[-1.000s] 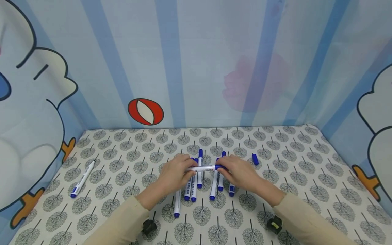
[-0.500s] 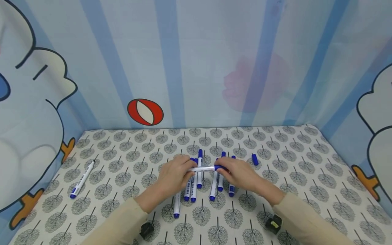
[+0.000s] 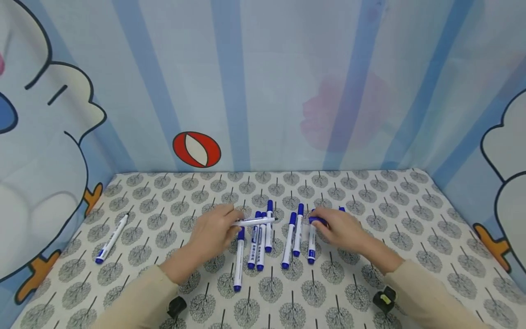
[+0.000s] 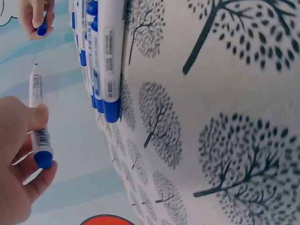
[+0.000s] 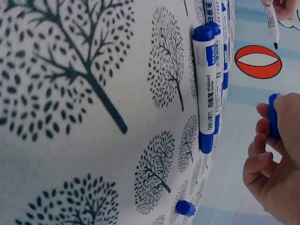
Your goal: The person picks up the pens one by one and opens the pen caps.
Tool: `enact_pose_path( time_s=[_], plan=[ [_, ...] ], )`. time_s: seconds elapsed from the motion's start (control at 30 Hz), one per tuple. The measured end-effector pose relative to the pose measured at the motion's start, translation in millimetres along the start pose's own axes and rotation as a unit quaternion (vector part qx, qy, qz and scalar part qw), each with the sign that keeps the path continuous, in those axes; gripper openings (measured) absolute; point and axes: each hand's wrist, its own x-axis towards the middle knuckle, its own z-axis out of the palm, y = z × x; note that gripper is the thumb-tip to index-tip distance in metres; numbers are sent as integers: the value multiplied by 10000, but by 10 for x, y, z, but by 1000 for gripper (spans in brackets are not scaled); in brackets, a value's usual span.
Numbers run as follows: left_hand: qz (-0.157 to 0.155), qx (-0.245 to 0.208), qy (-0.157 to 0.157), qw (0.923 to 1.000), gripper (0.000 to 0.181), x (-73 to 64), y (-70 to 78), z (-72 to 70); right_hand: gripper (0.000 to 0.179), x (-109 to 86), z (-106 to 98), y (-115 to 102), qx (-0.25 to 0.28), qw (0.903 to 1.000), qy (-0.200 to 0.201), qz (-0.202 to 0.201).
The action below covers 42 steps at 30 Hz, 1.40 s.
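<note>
My left hand [image 3: 215,230] pinches an uncapped whiteboard marker [image 3: 260,221] near its blue end, its dark tip pointing right in the head view. In the left wrist view the marker [image 4: 37,101] shows its bare tip and a barcode by the blue end plug. Thumb and fingers of my right hand [image 3: 341,228] pinch the blue marker cap [image 5: 274,116], apart from the marker. Below the hands lie several capped whiteboard markers [image 3: 289,244] in a loose row on the patterned cloth [image 3: 312,297]. The nearest to the right hand is a capped marker [image 5: 206,89].
A second uncapped marker [image 3: 112,239] lies at the left of the cloth. Another loose blue cap [image 5: 185,208] lies to the right, mostly hidden by the right hand in the head view. A printed fabric backdrop [image 3: 279,91] rises behind the table.
Earlier, both hands held the marker together at its capped end and body. Now the cap is off; the left hand has moved left with the marker, the right hand right with the cap.
</note>
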Motion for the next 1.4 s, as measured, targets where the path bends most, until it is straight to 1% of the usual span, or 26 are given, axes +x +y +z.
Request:
enact_pose_path(
  time_s=[0.1, 0.2, 0.4, 0.57, 0.8, 0.97, 1.07, 1.17, 1.23, 1.4],
  plan=[
    [-210, -10, -357, 9991, 22, 7, -29, -71, 18, 3, -11, 22, -2, 9999, 114, 114],
    [-363, -20, -549, 9978, 23, 17, -39, -100, 21, 14, -18, -13, -49, 9998, 181, 90],
    [-600, 41, -681, 9959, 24, -15, -74, -142, 22, 4, -20, -80, -85, 9996, 202, 183],
    [-894, 92, -828, 9925, 24, -48, -121, -185, 24, -7, -44, -77, -91, 9996, 174, 222],
    [-1174, 225, -733, 9901, 24, -94, -172, -267, 24, -30, -93, -40, -122, 9989, 352, 270],
    [-1442, 328, -870, 9852, 24, -150, -222, -333, 25, -43, -126, -6, -159, 9983, 490, 281],
    [-1580, 406, -1019, 9813, 23, -189, -272, -366, 26, -51, -148, 0, -179, 9979, 534, 332],
    [-1775, 449, -1187, 9759, 22, -227, -318, -403, 27, -56, -160, 11, -230, 9974, 583, 344],
    [-1911, 432, -1280, 9722, 22, -245, -337, -436, 28, -62, -164, 23, -252, 9970, 646, 330],
    [-2130, 296, -1413, 9663, 20, -282, -360, -523, 28, -88, -174, 50, -209, 9960, 803, 329]
  ],
)
